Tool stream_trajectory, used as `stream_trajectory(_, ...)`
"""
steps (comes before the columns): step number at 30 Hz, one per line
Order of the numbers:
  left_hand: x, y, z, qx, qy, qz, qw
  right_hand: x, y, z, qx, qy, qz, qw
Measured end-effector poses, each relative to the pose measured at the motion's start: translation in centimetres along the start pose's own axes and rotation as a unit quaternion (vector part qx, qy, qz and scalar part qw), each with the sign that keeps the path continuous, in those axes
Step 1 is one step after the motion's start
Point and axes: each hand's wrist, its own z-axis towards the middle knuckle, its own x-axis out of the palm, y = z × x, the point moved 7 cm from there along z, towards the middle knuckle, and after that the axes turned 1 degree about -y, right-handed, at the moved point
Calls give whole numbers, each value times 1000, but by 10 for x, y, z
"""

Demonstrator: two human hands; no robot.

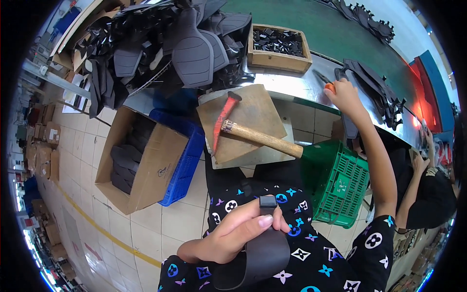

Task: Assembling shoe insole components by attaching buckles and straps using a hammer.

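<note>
The left hand (233, 229) pinches a dark curved piece (268, 255) above the patterned clothing (314, 260). The right hand (345, 97) is closed around an orange-handled tool (330, 88), its kind unclear, at the metal table (282, 81).

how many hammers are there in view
1: the red-headed hammer, lying on the brown board in front of the person, its wooden handle toward the right. Others could be hidden beneath the heaped black pieces.

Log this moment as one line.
left hand: holds black piece | right hand: holds orange-handled tool | hammer: lies on board
</note>
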Motion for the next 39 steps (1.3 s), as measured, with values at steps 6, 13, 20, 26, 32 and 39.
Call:
stream_trajectory(6,2,0,-7,-7,28,-42,999,-45,91,-42,-172,-169,229,943)
stream_trajectory(13,1,3,0,-40,98,-22,994,-90,233,-170,-310,209,713,594)
stream_trajectory(20,1,0,33,69,74,74,992,-56,204,-181,-104,289,798,519)
stream_trajectory(26,60,-60,118,536,-111,545,634,-36,86,-250,57,5,754,654)
stream_trajectory(32,70,26,262,145,-20,671,727,82,-82,-363,323,-168,516,775)
stream_trajectory(39,88,30,258,186,-45,690,698,139,-131,-324,404,-290,47,867)
